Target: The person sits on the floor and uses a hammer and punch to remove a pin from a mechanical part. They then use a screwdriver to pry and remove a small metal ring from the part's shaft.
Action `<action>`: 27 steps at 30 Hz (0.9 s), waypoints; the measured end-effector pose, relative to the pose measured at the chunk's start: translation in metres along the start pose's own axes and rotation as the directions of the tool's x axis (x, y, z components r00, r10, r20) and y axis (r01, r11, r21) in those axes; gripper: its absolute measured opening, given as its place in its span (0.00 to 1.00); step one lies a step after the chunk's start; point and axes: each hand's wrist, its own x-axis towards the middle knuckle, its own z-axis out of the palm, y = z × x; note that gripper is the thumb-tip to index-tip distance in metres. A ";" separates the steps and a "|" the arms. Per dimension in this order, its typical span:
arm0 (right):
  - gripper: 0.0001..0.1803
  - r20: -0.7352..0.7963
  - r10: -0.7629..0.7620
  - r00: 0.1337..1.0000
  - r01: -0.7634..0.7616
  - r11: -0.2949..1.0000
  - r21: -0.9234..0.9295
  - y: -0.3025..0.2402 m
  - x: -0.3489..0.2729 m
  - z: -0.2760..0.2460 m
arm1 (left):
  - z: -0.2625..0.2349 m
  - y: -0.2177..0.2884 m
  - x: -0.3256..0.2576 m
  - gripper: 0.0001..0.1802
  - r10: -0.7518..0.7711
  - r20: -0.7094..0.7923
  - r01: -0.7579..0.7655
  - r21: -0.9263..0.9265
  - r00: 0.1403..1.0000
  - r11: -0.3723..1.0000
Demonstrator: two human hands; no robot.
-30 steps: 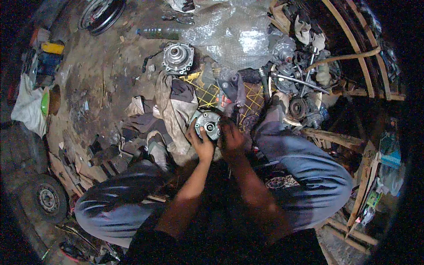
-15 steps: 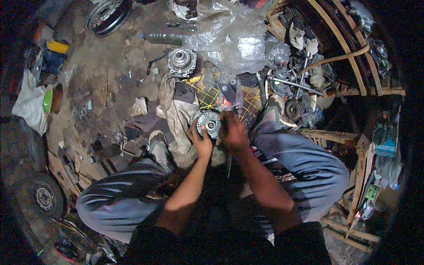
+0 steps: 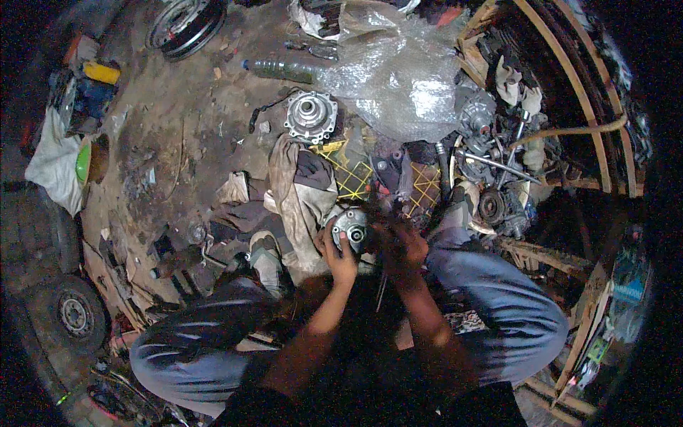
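Observation:
My left hand (image 3: 339,255) is closed around the lower left side of a round grey metal housing (image 3: 348,222) with a hollow centre boss and bolt holes, its fingers spread along the face. My right hand (image 3: 407,245) is just to the right of the housing, in deep shadow and blurred. Whether its fingers touch the rim or hold something cannot be made out. A brownish-grey cloth (image 3: 294,203) lies just left of the housing. Farther out sits a larger flanged metal housing (image 3: 311,117), its round hub facing up.
A yellow-lined dark mat (image 3: 352,174) lies beyond my hands, with bubble wrap (image 3: 398,71) and a plastic bottle (image 3: 284,70) farther off. Metal parts and tools fill a tray (image 3: 453,181) at the right, beside a wooden frame (image 3: 569,64). A wheel (image 3: 73,314) is at the left.
The view has shifted, so the scene sits lower and farther right. My right hand has drawn slightly right from the housing's rim. My left hand keeps its hold.

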 end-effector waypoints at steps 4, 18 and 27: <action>0.08 -0.086 -0.048 0.995 0.046 0.999 -0.014 -0.009 0.035 -0.006 | 0.003 0.002 -0.004 0.23 -0.004 -0.028 0.004 0.021 1.000 1.000; 0.19 0.226 0.112 0.968 -0.106 0.994 -0.038 -0.007 0.023 0.015 | 0.007 0.000 -0.003 0.22 -0.036 -0.037 0.036 0.007 0.999 0.999; 0.26 0.332 0.027 0.943 -0.021 1.000 -0.021 -0.003 0.012 0.025 | -0.003 -0.005 0.005 0.22 0.019 0.056 -0.020 0.015 0.998 1.000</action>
